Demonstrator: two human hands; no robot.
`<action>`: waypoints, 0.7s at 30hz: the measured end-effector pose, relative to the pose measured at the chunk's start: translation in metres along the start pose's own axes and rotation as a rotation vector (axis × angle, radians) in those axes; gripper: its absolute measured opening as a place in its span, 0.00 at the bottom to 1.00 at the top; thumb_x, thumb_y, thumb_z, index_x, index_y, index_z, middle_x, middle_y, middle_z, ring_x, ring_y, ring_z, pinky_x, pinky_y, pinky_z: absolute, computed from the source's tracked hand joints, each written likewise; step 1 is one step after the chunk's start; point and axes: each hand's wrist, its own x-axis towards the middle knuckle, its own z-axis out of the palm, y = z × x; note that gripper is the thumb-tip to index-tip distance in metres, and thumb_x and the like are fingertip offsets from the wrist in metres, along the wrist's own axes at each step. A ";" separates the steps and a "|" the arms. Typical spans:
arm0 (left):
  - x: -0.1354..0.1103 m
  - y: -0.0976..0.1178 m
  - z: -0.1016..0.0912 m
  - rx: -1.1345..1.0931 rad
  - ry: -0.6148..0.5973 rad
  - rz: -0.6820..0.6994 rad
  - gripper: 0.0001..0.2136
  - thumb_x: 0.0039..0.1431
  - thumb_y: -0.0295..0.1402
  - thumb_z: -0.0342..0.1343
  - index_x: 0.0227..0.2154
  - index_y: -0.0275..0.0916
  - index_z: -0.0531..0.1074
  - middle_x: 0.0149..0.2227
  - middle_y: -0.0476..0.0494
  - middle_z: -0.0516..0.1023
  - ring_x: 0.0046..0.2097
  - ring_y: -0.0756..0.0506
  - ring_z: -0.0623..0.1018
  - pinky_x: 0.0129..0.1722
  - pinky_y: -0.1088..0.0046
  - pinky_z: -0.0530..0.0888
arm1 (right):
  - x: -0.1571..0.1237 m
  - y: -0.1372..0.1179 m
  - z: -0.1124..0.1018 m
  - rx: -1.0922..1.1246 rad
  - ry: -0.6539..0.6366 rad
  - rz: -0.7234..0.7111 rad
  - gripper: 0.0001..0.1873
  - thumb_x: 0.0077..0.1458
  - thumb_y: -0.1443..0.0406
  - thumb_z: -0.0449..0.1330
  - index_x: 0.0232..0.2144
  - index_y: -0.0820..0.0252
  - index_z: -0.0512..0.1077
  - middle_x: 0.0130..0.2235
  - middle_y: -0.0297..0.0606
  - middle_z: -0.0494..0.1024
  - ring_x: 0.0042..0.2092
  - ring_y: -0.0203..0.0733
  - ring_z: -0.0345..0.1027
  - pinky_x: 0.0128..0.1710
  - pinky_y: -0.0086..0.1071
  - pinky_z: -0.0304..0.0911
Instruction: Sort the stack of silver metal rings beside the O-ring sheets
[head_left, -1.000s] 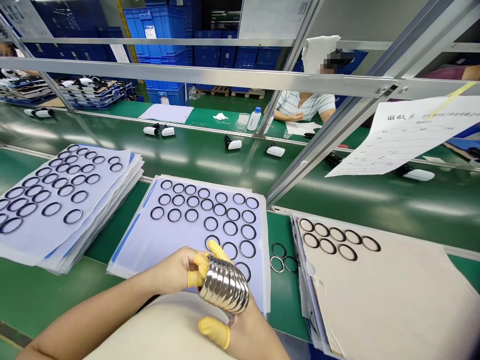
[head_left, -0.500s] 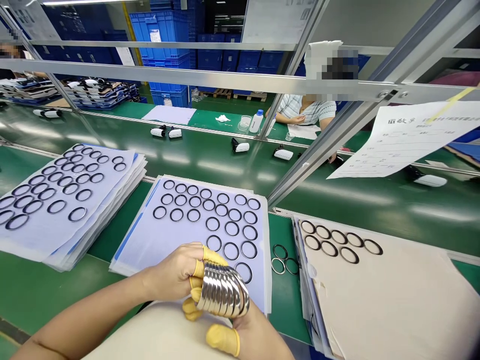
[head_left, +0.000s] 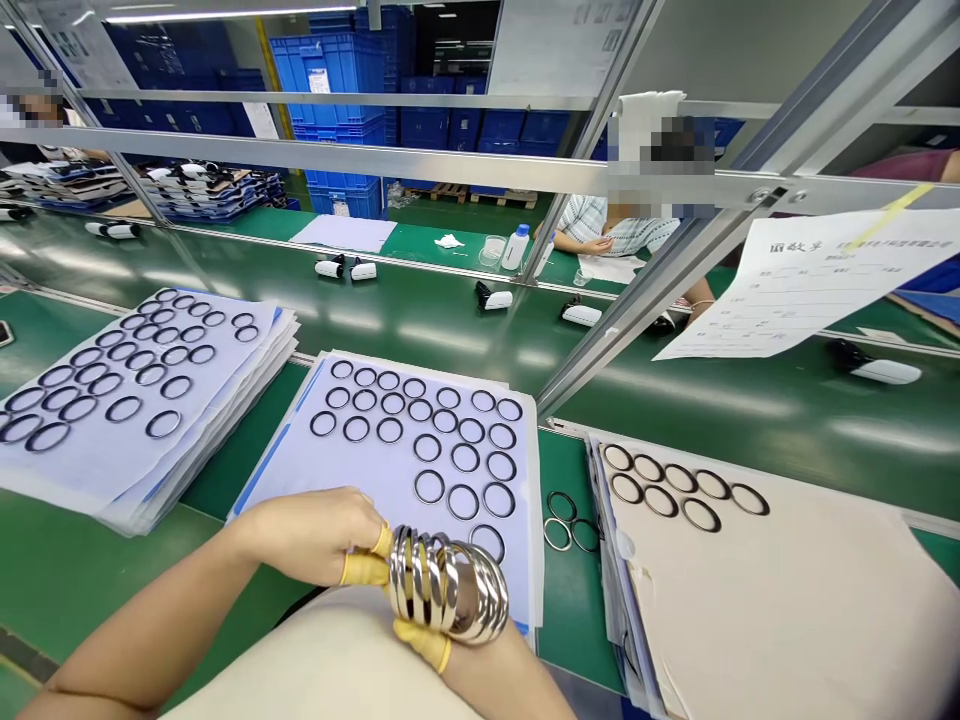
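A row of shiny metal rings (head_left: pixel 420 580) encircles my right hand (head_left: pixel 474 660) at the bottom middle. Its thumb, in a yellow finger cot (head_left: pixel 421 642), bends under the rings, while its other fingers are mostly hidden behind them. My left hand (head_left: pixel 319 535), also with yellow finger cots, has its fingers curled against the left end of the row; its fingertips are partly hidden. Just beyond both hands, dark-edged rings (head_left: pixel 427 447) lie spread over a white sheet (head_left: pixel 360 470) on a stack.
Another sheet stack (head_left: pixel 142 455) with rings stands left; a cream sheet stack (head_left: pixel 757 590) bearing several rings is right. Between stacks lie three loose rings (head_left: pixel 557 534). A metal frame (head_left: pixel 600 300) and hanging paper (head_left: pixel 810 290) rise ahead. Across the green conveyor (head_left: pixel 420 310) sits a person (head_left: pixel 615 230).
My left hand has shifted left and slightly down. The rings have fanned apart, with a gap in the row, and slid further over my right hand, whose thumb has come up beneath them.
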 end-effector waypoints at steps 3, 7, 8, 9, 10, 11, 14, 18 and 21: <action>-0.002 -0.002 0.004 -0.045 0.008 -0.010 0.09 0.63 0.30 0.48 0.30 0.39 0.72 0.24 0.49 0.72 0.24 0.50 0.65 0.29 0.77 0.64 | 0.001 0.003 0.000 -0.180 0.046 0.057 0.07 0.50 0.68 0.62 0.34 0.56 0.76 0.37 0.41 0.79 0.41 0.52 0.72 0.43 0.45 0.70; 0.002 -0.002 0.014 -0.140 -0.009 -0.043 0.09 0.62 0.32 0.49 0.33 0.39 0.74 0.23 0.50 0.70 0.24 0.51 0.63 0.29 0.78 0.64 | -0.003 0.013 -0.005 -0.123 0.050 0.030 0.25 0.44 0.64 0.69 0.47 0.51 0.72 0.52 0.44 0.73 0.56 0.58 0.62 0.55 0.51 0.61; 0.004 -0.001 0.017 -0.196 -0.006 -0.042 0.11 0.63 0.37 0.49 0.34 0.39 0.74 0.24 0.49 0.70 0.25 0.50 0.63 0.30 0.78 0.64 | -0.005 0.016 -0.007 -0.089 0.051 0.020 0.31 0.43 0.60 0.70 0.51 0.50 0.70 0.56 0.45 0.70 0.57 0.58 0.61 0.56 0.53 0.60; 0.006 -0.001 0.021 -0.261 0.005 -0.038 0.15 0.64 0.43 0.48 0.34 0.38 0.74 0.24 0.49 0.70 0.25 0.50 0.64 0.30 0.77 0.65 | -0.007 0.019 -0.008 -0.047 0.052 0.017 0.36 0.42 0.55 0.70 0.54 0.49 0.67 0.57 0.46 0.68 0.58 0.58 0.61 0.57 0.53 0.59; 0.008 0.000 0.024 -0.328 0.022 -0.034 0.21 0.63 0.49 0.46 0.34 0.37 0.75 0.24 0.48 0.70 0.26 0.50 0.64 0.29 0.77 0.65 | -0.009 0.021 -0.010 -0.001 0.049 0.012 0.38 0.42 0.51 0.69 0.56 0.49 0.66 0.58 0.47 0.67 0.57 0.57 0.62 0.56 0.51 0.60; 0.010 0.000 0.027 -0.391 0.040 -0.031 0.26 0.61 0.55 0.44 0.34 0.36 0.75 0.25 0.47 0.70 0.26 0.49 0.64 0.29 0.77 0.65 | -0.010 0.022 -0.012 0.040 0.041 0.001 0.38 0.43 0.47 0.67 0.55 0.49 0.67 0.57 0.46 0.68 0.57 0.56 0.63 0.56 0.48 0.62; 0.014 0.000 0.036 -0.511 0.077 -0.033 0.34 0.56 0.62 0.39 0.36 0.34 0.75 0.28 0.42 0.72 0.28 0.48 0.67 0.31 0.75 0.68 | -0.011 0.020 -0.017 0.081 0.025 -0.092 0.30 0.45 0.42 0.62 0.46 0.50 0.75 0.54 0.44 0.71 0.56 0.55 0.65 0.56 0.45 0.62; 0.019 0.000 0.046 -0.633 0.083 0.008 0.38 0.59 0.61 0.32 0.45 0.31 0.73 0.33 0.36 0.76 0.33 0.43 0.75 0.41 0.66 0.72 | -0.008 0.008 -0.018 0.239 0.034 -0.108 0.39 0.44 0.38 0.59 0.55 0.48 0.67 0.51 0.44 0.75 0.47 0.53 0.72 0.51 0.46 0.67; 0.025 0.002 0.053 -0.762 0.114 0.055 0.38 0.61 0.58 0.31 0.44 0.29 0.74 0.38 0.31 0.78 0.42 0.39 0.76 0.49 0.61 0.70 | -0.007 0.001 -0.014 0.351 0.026 -0.024 0.49 0.41 0.37 0.59 0.60 0.51 0.57 0.41 0.44 0.77 0.32 0.46 0.73 0.34 0.39 0.73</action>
